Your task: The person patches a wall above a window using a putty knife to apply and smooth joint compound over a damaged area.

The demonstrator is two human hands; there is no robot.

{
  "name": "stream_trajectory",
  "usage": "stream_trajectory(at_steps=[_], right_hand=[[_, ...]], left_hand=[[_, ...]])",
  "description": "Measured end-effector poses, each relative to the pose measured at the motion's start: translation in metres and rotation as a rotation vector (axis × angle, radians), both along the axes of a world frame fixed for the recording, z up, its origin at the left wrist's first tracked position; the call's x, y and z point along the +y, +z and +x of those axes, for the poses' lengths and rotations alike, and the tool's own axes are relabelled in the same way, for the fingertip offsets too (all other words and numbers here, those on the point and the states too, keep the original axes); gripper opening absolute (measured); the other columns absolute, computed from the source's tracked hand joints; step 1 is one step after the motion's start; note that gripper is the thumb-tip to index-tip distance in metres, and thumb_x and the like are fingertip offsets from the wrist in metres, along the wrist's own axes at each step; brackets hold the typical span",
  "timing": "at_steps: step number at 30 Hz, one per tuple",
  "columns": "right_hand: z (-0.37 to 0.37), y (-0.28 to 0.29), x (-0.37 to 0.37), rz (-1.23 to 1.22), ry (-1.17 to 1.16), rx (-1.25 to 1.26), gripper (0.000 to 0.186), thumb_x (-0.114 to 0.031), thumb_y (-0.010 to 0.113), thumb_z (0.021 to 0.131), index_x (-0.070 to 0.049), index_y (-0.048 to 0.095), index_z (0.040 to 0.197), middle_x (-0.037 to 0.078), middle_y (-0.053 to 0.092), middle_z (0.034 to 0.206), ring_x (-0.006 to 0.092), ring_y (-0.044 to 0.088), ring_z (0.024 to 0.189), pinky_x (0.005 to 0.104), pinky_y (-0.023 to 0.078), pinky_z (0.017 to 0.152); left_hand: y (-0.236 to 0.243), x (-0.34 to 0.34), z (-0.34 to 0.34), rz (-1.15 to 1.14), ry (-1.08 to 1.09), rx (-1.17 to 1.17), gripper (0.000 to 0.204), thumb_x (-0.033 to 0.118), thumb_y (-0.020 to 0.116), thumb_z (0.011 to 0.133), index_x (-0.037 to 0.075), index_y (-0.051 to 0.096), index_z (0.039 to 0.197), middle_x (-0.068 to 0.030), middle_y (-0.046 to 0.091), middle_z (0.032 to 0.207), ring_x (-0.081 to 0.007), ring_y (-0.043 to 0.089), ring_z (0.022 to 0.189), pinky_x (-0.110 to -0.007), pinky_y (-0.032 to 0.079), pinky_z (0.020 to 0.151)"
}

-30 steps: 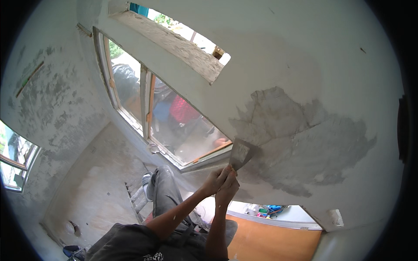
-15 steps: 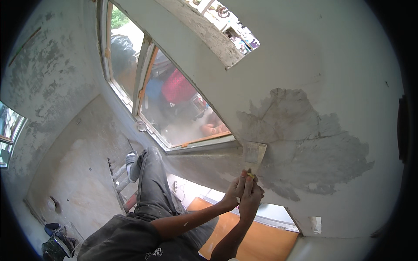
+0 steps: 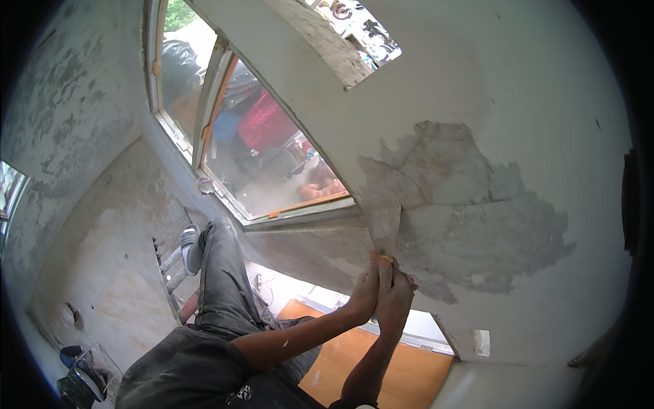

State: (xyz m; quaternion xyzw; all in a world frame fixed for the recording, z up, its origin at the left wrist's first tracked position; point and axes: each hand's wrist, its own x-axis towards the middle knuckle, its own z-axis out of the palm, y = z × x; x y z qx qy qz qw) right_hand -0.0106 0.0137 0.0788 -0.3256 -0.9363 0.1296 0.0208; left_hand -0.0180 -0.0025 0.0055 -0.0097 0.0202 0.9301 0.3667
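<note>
Both my hands are closed together around the yellowish handle of a wide putty knife. My left hand presses in from the left, and my right hand wraps the handle on the right. Most of the handle is hidden by the fingers. The blade points up and lies against the wall, at the left side of a rough bare patch where the pale coating is gone. Its edge is close to the lower corner of the window.
A glass window with orange-brown strips stands left of the patch. Below me are a ladder, where one sandalled foot rests, and an orange-brown panel. A rectangular opening cuts the wall above. Bags lie at lower left.
The whole view has shifted, so the wall and window sit slightly further up and left. The putty knife has tilted more upright and its blade appears flatter to the wall. Both hands keep their hold.
</note>
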Motion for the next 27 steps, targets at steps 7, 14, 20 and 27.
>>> stream_trajectory(at_steps=[7, 14, 20, 27], right_hand=[[0.005, -0.008, 0.022, 0.025, 0.028, 0.023, 0.047, -0.048, 0.043, 0.094, -0.009, 0.063, 0.109, 0.021, 0.063, 0.097, 0.0387, 0.060, 0.094, 0.0424, 0.046, 0.082], [0.005, -0.015, 0.025, 0.064, 0.066, -0.048, 0.050, -0.051, 0.044, 0.093, -0.007, 0.063, 0.110, 0.022, 0.063, 0.100, 0.0395, 0.060, 0.094, 0.0436, 0.046, 0.084], [0.011, -0.026, 0.023, -0.030, 0.019, 0.015, 0.051, -0.053, 0.043, 0.093, -0.011, 0.064, 0.112, 0.020, 0.065, 0.098, 0.0376, 0.061, 0.096, 0.0420, 0.047, 0.084], [0.006, -0.013, 0.007, -0.015, 0.013, 0.025, 0.044, -0.043, 0.043, 0.096, -0.007, 0.064, 0.109, 0.019, 0.066, 0.093, 0.0349, 0.062, 0.089, 0.0384, 0.047, 0.081]], left_hand=[[-0.015, 0.024, 0.003, -0.126, 0.015, 0.012, 0.060, 0.054, 0.024, 0.098, 0.003, 0.053, 0.090, -0.0087, 0.061, 0.084, -0.0159, 0.059, 0.079, -0.028, 0.049, 0.074], [-0.034, 0.044, 0.010, -0.112, 0.115, -0.044, 0.061, 0.058, 0.022, 0.096, 0.002, 0.048, 0.096, -0.0146, 0.062, 0.088, -0.0265, 0.064, 0.086, -0.035, 0.053, 0.077], [-0.021, 0.012, 0.006, -0.029, -0.025, 0.010, 0.062, 0.056, 0.023, 0.097, 0.001, 0.050, 0.096, -0.0134, 0.063, 0.088, -0.0221, 0.063, 0.085, -0.032, 0.051, 0.079], [-0.015, 0.000, 0.000, 0.083, -0.034, 0.021, 0.064, 0.056, 0.022, 0.097, 0.000, 0.052, 0.100, -0.0144, 0.063, 0.090, -0.0237, 0.063, 0.089, -0.032, 0.050, 0.082]])
